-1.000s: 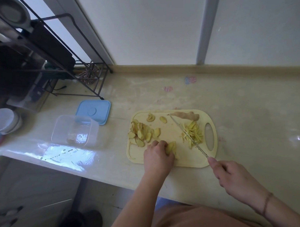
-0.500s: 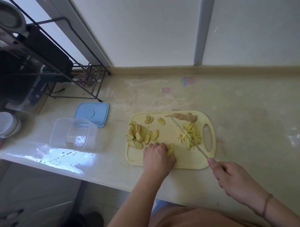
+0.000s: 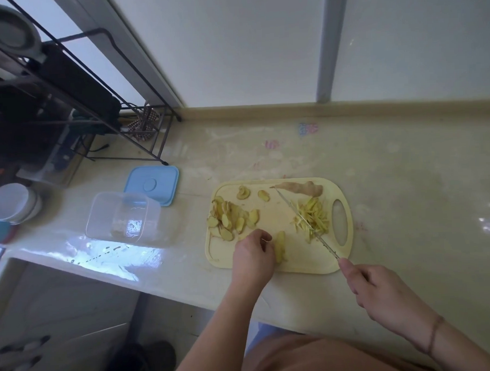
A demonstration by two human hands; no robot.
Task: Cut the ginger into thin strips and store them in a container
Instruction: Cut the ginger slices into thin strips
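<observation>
A pale yellow cutting board [image 3: 280, 263] lies on the counter. On its left is a heap of ginger slices [image 3: 231, 217]; on its right a pile of thin ginger strips [image 3: 314, 217]; at the back a strip of ginger peel [image 3: 302, 187]. My left hand [image 3: 253, 255] rests on the board's front, fingertips against a small stack of ginger slices [image 3: 280, 246]. My right hand [image 3: 381, 293] grips the handle of a knife [image 3: 303, 219], whose blade lies across the strips, tip toward the peel. A clear plastic container [image 3: 122, 217] stands left of the board.
A blue lid [image 3: 152, 184] lies behind the container. A black wire rack [image 3: 77, 108] fills the far left corner, white bowls [image 3: 12, 203] in front of it. The counter's front edge runs just below the board; the wall is behind.
My left hand has shifted the small stack of slices a little on the board's front and drawn back from it. The knife has stayed across the strips.
</observation>
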